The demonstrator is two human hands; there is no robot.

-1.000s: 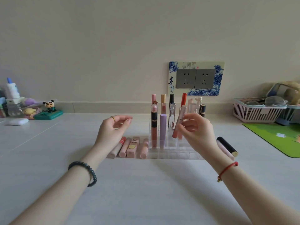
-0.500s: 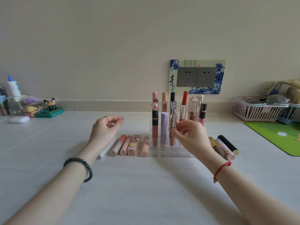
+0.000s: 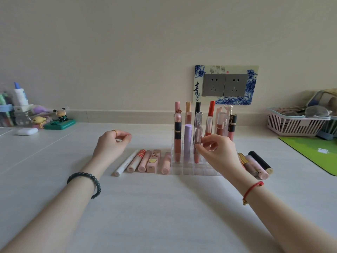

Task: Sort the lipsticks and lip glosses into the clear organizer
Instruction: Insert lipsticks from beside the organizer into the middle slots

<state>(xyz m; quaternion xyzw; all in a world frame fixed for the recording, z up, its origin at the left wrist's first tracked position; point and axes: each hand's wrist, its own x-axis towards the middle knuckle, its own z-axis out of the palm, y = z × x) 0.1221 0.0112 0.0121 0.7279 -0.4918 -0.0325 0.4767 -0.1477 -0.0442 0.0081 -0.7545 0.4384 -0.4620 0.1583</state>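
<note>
Pink lip gloss upright in clear organizer, pinched by right hand, left hand loosely curled, empty, apart.

Clear organizer sits mid-table, its back rows packed with upright tubes: lavender tube, black-capped pink gloss, rose-capped gloss. Five loose tubes lie side by side just left of it, and three more tubes just right.
</note>
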